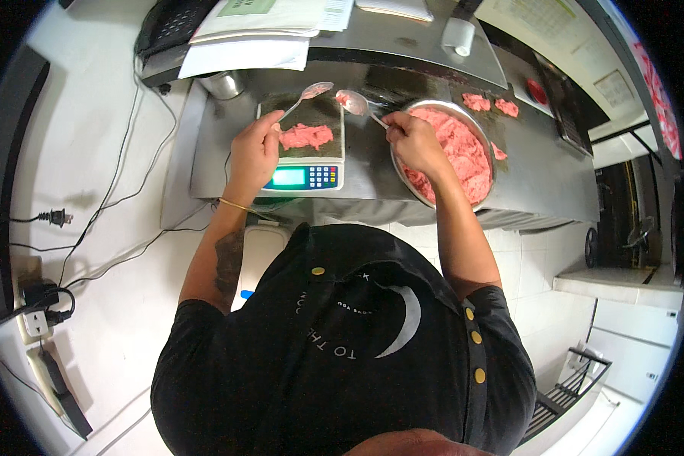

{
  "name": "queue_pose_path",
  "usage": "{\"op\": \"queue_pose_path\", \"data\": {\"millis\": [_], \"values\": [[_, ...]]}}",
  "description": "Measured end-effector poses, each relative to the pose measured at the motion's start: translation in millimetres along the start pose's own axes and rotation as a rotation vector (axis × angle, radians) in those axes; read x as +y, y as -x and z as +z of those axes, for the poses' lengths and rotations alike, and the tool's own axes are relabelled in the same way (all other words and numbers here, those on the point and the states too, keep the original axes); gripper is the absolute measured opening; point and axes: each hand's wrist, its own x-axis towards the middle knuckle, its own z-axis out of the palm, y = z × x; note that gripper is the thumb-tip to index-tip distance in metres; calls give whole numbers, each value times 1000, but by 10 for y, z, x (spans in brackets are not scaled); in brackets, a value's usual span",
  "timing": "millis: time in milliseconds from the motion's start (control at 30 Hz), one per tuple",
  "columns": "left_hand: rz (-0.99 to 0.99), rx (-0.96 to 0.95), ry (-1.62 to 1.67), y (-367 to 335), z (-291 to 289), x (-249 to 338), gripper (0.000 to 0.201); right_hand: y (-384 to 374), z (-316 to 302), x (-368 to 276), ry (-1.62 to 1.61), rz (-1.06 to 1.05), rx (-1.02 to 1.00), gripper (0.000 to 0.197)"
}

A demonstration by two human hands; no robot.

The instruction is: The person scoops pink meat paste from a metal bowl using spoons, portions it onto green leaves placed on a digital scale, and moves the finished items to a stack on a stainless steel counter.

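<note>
Stainless-steel mixing bowl (437, 104) noted R of ctr. on steel worktable (543, 167), filled w/ pink mince (460, 156). Rough mince strip (308, 137) laid crosswise on dark platform of digital scale (319, 161); green display (287, 177) lit, keypad (323, 177) just beside it.

L hand (254, 152) held over L side of scale, next to strip. L spoon (317, 90) pinched by handle btwn thumb & index; remaining fingers curled in, mostly hidden. Contact w/ strip cannot be told. Spoon's bowl aimed fwd & R, pink residue on it. Yellow bracelet (237, 205) worn at wrist.

R hand (416, 142) held over L part of mixing bowl. R spoon (355, 102) gripped near handle end, thumb & index pressed tog. on it; other fingers folded under palm, tips not seen. Touching of mince below: cannot be told. Spoon's bowl pointed L, small pink lump carried at its tip, just beside L spoon's bowl, near far R corner of scale.

Mince scraps (476, 102) left on table beyond & R of mixing bowl. Metal canister (223, 85) stood beyond scale, to L. Papers (243, 55) stacked on raised shelf (403, 49); white cup (459, 36) placed at its R end.
</note>
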Motion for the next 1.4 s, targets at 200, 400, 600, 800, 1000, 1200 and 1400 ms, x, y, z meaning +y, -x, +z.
{"op": "queue_pose_path", "data": {"millis": [200,400,600,800,1000,1200,1400], "values": [[360,16,-63,105,527,445,25,498,-200,200,-136,115,103,27],[314,-223,-9,370,1163,944,33,1352,-451,236,-69,237,225,28],[442,-276,-84,458,1523,1105,37,2153,-784,488,-17,418,255,26],[533,-311,-187,442,1623,1189,39,2047,-1103,511,279,170,312,25],[518,-217,-144,146,1505,1259,36,1592,-1251,947,534,141,189,24],[403,-243,-97,52,1225,1329,30,1588,-1612,901,452,90,301,25],[326,-347,-111,483,1370,1326,31,1797,-1558,802,425,45,119,24]]}}
